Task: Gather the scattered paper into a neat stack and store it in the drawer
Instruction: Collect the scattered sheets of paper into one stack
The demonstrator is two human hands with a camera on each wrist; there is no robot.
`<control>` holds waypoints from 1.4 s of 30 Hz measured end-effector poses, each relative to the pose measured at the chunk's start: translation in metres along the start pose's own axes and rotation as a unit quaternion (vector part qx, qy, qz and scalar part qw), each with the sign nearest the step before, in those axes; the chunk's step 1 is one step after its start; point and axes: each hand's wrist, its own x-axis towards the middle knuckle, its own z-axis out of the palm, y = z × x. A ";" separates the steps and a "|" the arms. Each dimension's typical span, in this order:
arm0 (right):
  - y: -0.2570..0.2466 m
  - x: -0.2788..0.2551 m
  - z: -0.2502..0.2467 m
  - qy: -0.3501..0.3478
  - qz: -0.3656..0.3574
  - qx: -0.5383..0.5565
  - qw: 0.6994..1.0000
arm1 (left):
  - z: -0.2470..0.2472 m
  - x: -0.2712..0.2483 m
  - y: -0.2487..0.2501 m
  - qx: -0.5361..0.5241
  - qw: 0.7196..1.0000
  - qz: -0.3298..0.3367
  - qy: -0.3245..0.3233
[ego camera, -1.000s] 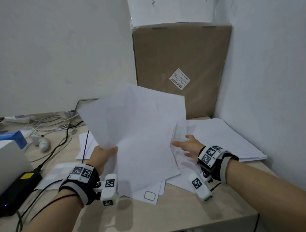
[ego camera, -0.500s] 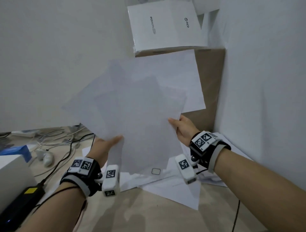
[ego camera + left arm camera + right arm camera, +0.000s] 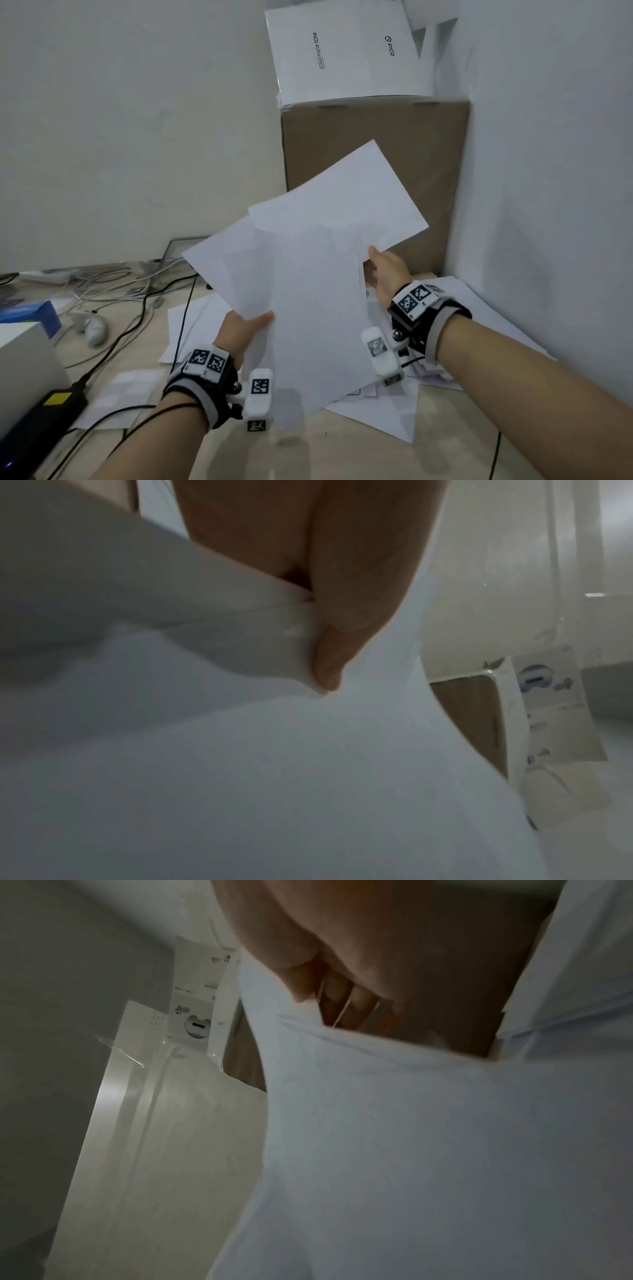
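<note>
A loose, uneven bundle of white paper sheets is held up in the air above the desk, its corners fanned out. My left hand pinches the bundle's left edge, thumb on the near face. My right hand grips the right edge, thumb in front and fingers behind the sheets. More white sheets lie scattered on the desk under the bundle, and a flat pile lies against the right wall. No drawer is in view.
A tall cardboard box stands in the corner with a white PICO box on top. Cables, a white controller, a blue box and a black power brick crowd the desk's left side.
Both hands have lifted the bundle off the desk, then lowered it a little. The right hand, which lay on the desk papers, now grips the bundle's right edge.
</note>
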 end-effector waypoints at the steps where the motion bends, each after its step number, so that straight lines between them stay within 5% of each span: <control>1: -0.006 0.004 -0.004 0.025 -0.019 -0.011 0.999 | -0.002 0.003 -0.004 0.008 1.000 -0.017 0.002; 6: -0.044 0.013 -0.021 0.044 -0.124 -0.028 0.991 | -0.018 0.003 -0.019 0.026 0.992 -0.120 -0.017; 12: -0.046 -0.030 -0.023 -0.135 -0.126 -0.155 0.970 | -0.024 -0.007 -0.037 0.101 0.962 -0.242 -0.073; 19: 0.022 -0.032 -0.053 -0.277 -0.082 -0.453 0.843 | -0.030 -0.019 -0.044 0.021 0.975 -0.212 -0.062; 24: 0.054 -0.032 -0.053 -0.323 -0.060 -0.491 0.807 | -0.032 -0.025 -0.042 -0.018 0.974 -0.208 -0.090; 27: 0.066 -0.030 -0.049 -0.326 -0.034 -0.507 0.797 | -0.028 -0.029 -0.042 0.068 0.963 -0.224 -0.134; 31: 0.072 -0.024 -0.050 -0.265 0.022 -0.486 0.832 | -0.026 -0.018 -0.049 0.144 0.977 -0.147 -0.048; 34: 0.070 -0.021 -0.052 -0.179 0.074 -0.419 0.887 | -0.027 -0.020 -0.042 0.055 0.995 -0.083 -0.030; 37: 0.061 -0.021 -0.050 -0.176 0.136 -0.313 0.924 | -0.029 -0.026 -0.019 0.010 0.999 -0.017 -0.035; 42: 0.023 -0.034 -0.026 -0.236 0.048 -0.106 0.965 | -0.024 -0.023 0.021 -0.041 0.996 0.045 -0.060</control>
